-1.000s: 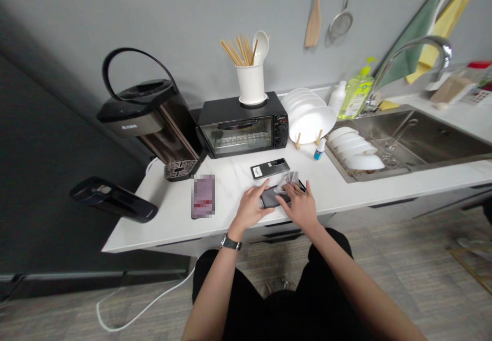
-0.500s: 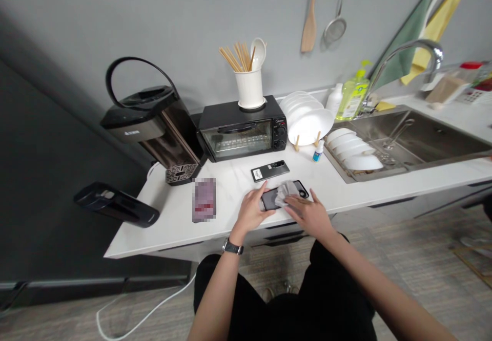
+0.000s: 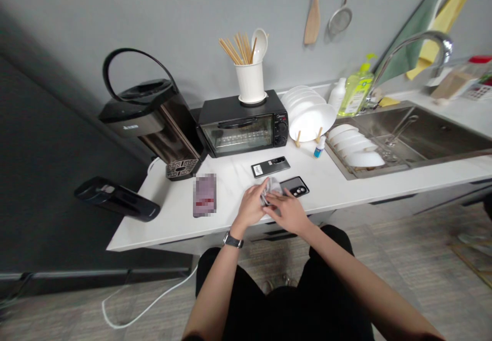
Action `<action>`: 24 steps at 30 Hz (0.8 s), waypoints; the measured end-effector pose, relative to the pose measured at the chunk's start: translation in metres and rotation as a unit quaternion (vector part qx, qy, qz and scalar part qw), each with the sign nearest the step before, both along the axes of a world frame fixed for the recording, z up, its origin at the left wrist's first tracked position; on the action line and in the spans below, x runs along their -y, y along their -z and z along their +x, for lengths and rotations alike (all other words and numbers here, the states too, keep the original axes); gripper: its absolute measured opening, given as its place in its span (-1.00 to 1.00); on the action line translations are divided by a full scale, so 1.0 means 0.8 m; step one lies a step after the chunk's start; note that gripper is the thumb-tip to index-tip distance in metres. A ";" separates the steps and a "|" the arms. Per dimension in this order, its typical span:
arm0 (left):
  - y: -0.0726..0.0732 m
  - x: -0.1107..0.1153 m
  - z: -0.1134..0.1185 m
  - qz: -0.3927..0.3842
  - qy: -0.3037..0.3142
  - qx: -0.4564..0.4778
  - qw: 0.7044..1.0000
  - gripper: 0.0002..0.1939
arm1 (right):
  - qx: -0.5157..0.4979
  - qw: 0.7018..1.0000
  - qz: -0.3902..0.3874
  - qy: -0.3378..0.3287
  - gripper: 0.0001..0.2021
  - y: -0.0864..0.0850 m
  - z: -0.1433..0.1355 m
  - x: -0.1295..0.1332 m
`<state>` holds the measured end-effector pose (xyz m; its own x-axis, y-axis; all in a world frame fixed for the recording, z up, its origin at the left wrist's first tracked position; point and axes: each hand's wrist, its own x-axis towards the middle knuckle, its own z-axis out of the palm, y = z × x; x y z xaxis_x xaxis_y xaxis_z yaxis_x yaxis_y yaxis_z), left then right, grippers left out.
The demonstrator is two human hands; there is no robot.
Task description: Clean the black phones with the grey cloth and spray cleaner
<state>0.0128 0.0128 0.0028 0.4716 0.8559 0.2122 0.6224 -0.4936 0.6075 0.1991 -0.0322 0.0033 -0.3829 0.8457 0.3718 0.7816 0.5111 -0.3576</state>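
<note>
A dark-rimmed phone case (image 3: 291, 184) with a camera cutout lies at the counter's front edge. My left hand (image 3: 251, 206) grips its left end, fingers closed round the sides. My right hand (image 3: 290, 213) presses a crumpled grey cloth (image 3: 273, 185) onto the left part of the case, close against my left fingers. Just behind lies a dark phone (image 3: 271, 167) with a white label, apart from both hands. A small blue-and-white bottle (image 3: 319, 148) stands upright farther right. The far left end of the case is hidden by my hands and the cloth.
A toaster oven (image 3: 242, 131) stands behind, carrying a white utensil holder (image 3: 250, 82). To the left are a water dispenser (image 3: 165, 126), a blurred-out purple item (image 3: 204, 195) and a dark appliance (image 3: 117, 200). White plates (image 3: 313, 121) and a sink (image 3: 434, 136) are at right.
My right hand and the cloth have slid left along the case toward my left hand, uncovering the camera end. The view has shifted slightly.
</note>
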 end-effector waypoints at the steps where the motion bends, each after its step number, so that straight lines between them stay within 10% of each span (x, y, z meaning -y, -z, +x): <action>1: 0.000 0.000 0.000 -0.004 -0.004 -0.007 1.000 -0.03 | -0.005 1.000 -0.010 -0.024 -0.59 -0.002 -0.003 0.005; 13: -0.004 0.003 0.002 0.015 0.024 -0.006 1.000 0.02 | 0.053 0.994 0.024 0.088 -0.48 0.008 0.101 0.009; 24: 0.000 0.003 0.001 0.020 0.015 -0.019 1.000 -0.05 | 0.015 0.999 -0.003 -0.043 -0.53 -0.007 0.002 0.003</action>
